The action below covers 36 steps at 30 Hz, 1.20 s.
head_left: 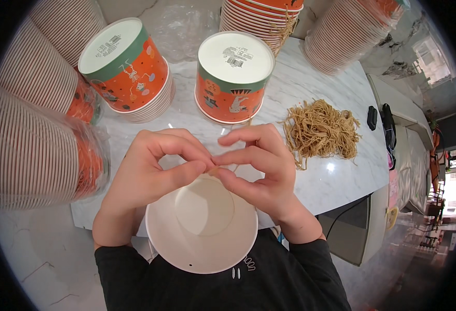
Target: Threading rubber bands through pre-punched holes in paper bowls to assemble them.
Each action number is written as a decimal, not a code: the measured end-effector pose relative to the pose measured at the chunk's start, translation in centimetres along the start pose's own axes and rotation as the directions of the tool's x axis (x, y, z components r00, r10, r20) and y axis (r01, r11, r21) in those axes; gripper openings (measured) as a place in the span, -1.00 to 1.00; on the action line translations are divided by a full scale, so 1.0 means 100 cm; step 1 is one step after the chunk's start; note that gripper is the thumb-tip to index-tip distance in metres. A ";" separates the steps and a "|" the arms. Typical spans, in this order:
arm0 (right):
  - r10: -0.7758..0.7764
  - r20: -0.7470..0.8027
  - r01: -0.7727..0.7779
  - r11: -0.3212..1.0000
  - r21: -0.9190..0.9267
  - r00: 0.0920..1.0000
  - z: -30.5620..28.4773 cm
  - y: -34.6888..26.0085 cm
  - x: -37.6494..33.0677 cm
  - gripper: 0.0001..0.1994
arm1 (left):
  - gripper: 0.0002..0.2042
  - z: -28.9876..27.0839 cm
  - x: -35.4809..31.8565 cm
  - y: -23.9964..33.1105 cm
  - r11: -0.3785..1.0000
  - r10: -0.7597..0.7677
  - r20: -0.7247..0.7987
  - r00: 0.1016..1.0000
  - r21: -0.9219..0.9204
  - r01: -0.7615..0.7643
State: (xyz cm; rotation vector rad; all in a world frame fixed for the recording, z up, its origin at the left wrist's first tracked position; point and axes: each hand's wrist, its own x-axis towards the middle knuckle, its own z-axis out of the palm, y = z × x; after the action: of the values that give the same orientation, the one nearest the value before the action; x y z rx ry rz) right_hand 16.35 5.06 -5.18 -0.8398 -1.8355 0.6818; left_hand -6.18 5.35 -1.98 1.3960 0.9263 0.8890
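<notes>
A white-lined paper bucket point(160, 228) tilts its open mouth up in front of my chest, with a small dark hole in its near wall. Over its far rim my left hand point(158, 163) is closed, thumb and forefinger pinched together. My right hand point(261, 163) meets it there, its thumb and fingers also pinching. A short bit of tan twine point(236, 167) shows by the right fingertips; the rest of it is hidden by my fingers. On the table to the right lies a loose heap of tan twine pieces point(322, 129).
Upside-down orange and green buckets stand beyond my hands, one stack at left point(129, 78) and one bucket in the middle point(230, 98). Plastic-wrapped bucket stacks point(36, 150) crowd the left side. Twine hangs from another stack point(259, 20) at the back. A black object point(372, 118) lies near the table's right edge.
</notes>
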 end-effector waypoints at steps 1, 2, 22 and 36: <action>0.000 0.000 0.000 1.000 0.000 1.000 -0.001 0.000 0.000 -0.78 | -0.91 -0.002 0.001 -0.001 1.000 0.006 0.030 1.000 -0.014 -0.005; -0.061 -0.001 0.061 0.998 -0.029 0.998 -0.002 0.001 0.001 -0.78 | -0.91 -0.003 0.002 -0.002 1.000 0.012 0.058 0.998 -0.027 -0.010; -0.211 -0.002 0.211 0.977 -0.015 0.978 0.000 0.001 0.004 -0.71 | -0.92 -0.004 0.006 0.000 0.937 -0.222 0.216 0.951 -0.222 0.269; -0.121 0.096 0.126 0.991 -0.047 0.988 -0.019 0.008 0.006 -0.78 | -0.94 0.008 0.000 0.006 0.997 0.032 0.048 0.998 0.068 -0.035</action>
State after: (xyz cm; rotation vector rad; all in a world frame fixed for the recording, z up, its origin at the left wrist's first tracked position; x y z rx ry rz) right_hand 18.18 6.19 -4.79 -0.7326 -1.9789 0.6044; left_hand -5.41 4.99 -1.45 1.4885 0.9076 0.8532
